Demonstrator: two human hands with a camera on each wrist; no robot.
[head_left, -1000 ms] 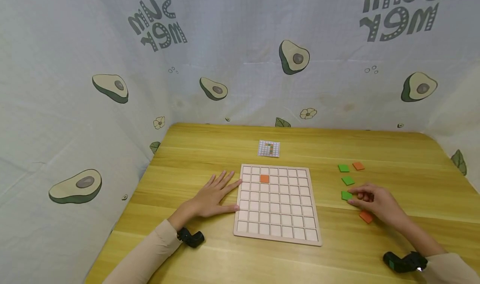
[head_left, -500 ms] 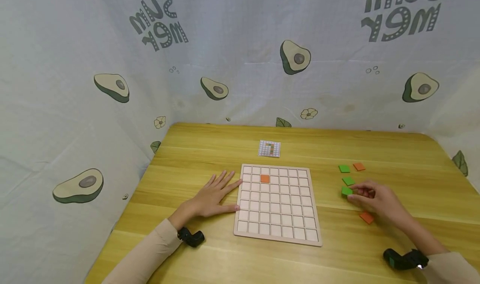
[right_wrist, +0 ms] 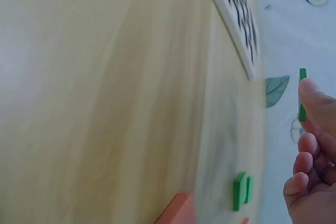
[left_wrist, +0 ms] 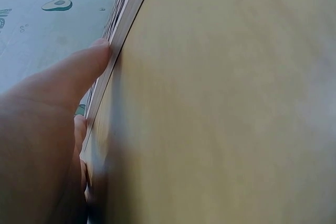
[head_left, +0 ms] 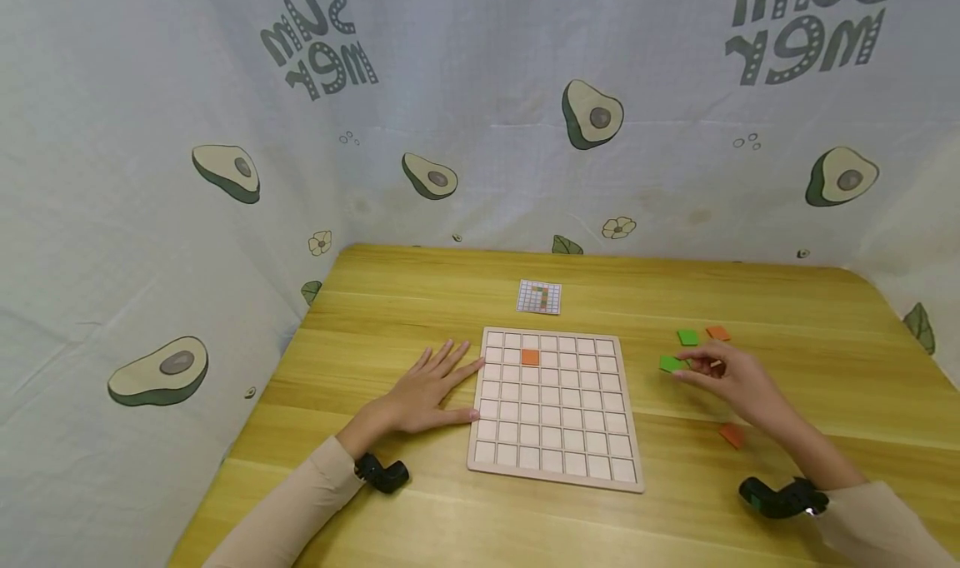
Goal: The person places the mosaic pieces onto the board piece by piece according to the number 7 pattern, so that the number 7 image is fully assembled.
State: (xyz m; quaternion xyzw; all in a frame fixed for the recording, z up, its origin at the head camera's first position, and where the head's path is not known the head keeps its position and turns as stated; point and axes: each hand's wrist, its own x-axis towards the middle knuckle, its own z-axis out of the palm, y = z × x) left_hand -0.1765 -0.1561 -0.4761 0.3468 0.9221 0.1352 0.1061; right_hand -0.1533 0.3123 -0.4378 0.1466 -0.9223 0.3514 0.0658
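Our left hand (head_left: 427, 389) lies flat, fingers straight and spread; our right hand (head_left: 731, 376) is raised, fingertips pinched together, forearm stretched forward.

The light is bright and soft with faint shadows. Both wrist views look blurry up close; the head view bends at its edges.

Right hand (head_left: 731, 376) now lifted off the table, green tile (head_left: 671, 364) pinched, carried leftward nearer the grid board (head_left: 555, 407)
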